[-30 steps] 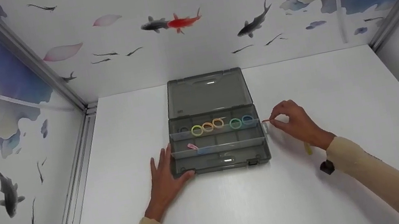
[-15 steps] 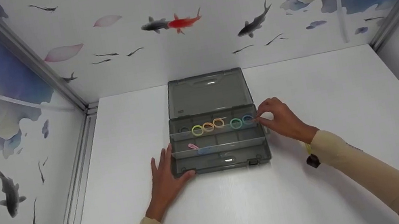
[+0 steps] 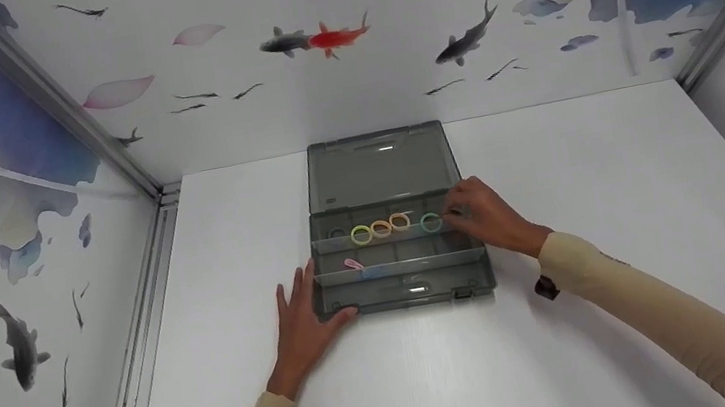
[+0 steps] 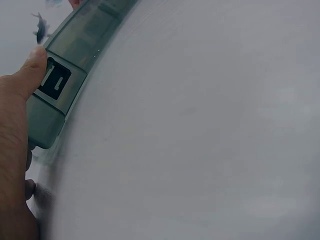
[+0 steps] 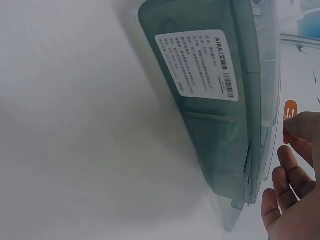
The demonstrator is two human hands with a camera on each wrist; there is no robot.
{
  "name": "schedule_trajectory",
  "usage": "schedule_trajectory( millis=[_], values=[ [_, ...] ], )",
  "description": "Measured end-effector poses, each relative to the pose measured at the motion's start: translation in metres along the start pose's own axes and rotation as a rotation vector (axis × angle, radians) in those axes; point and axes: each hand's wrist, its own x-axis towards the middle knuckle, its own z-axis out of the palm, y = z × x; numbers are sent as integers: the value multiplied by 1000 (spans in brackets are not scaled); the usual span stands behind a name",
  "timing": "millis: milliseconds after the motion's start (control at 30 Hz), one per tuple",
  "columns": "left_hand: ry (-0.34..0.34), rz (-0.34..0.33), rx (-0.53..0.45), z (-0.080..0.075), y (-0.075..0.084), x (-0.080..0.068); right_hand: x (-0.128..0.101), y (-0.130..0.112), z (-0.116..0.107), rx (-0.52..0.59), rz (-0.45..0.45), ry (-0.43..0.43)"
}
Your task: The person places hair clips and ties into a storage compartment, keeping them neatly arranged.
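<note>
The open box [image 3: 400,256] sits mid-table [image 3: 584,358], with bare white surface to both sides and in front. The left hand [image 3: 300,330] lies flat, fingers spread, thumb on the box's front left corner. The right hand [image 3: 485,219] hovers over the back right compartment, pinching an orange clip [image 5: 290,114] (it seems a clip; the head view hides it).

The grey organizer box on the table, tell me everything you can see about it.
The translucent grey plastic organizer box lies open on the white table, lid folded back flat. Dividers split it into compartments; the far row holds coloured rings. A white label is on its side. The left hand steadies its front corner; the right hand reaches in.
</note>
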Motion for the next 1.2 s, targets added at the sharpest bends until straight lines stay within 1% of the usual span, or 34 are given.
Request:
schedule_trajectory(
  millis=[300,400,600,667,900,1033,1200],
  values=[
    [17,3,0,-2,3,3,15,-8,9,-22,-20,-31],
    [13,-1,-1,-1,3,3,19,-11,13,-18,-13,-48],
    [9,3,-15,-1,2,3,25,-17,23,-29,-28,-72],
    [8,7,-18,-1,2,3,26,-20,26,-25,-39,-77],
    [1,-13,-22,0,2,2,32,-27,39,-34,-80,-82],
    [-2,-23,-26,0,2,1,34,-33,46,-28,-91,-104],
    [7,-8,-4,1,0,1,38,-38,55,-42,-137,-106]
  ],
)
